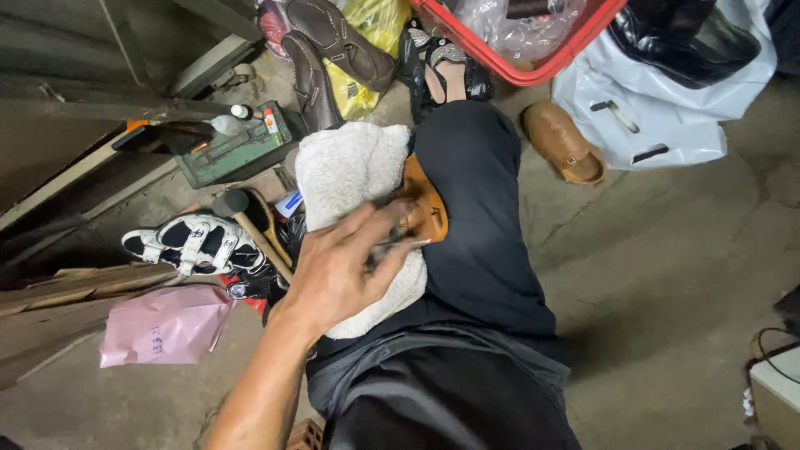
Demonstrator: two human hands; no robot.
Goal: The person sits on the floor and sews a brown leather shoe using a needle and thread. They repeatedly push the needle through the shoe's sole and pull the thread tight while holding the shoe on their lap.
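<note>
Your left hand [346, 267] is pressing down with fingers spread on a tan leather shoe [425, 204]. The shoe is lying on a white fluffy towel [346, 171] over your lap. Your right hand is hiding out of sight.

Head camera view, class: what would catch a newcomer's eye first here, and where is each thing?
At the centre, the left hand presses on a tan shoe that lies on a white towel over the person's black-trousered leg. A matching tan shoe sits on the concrete floor to the right, below a red basket. A black-and-white sandal lies at left.
</note>
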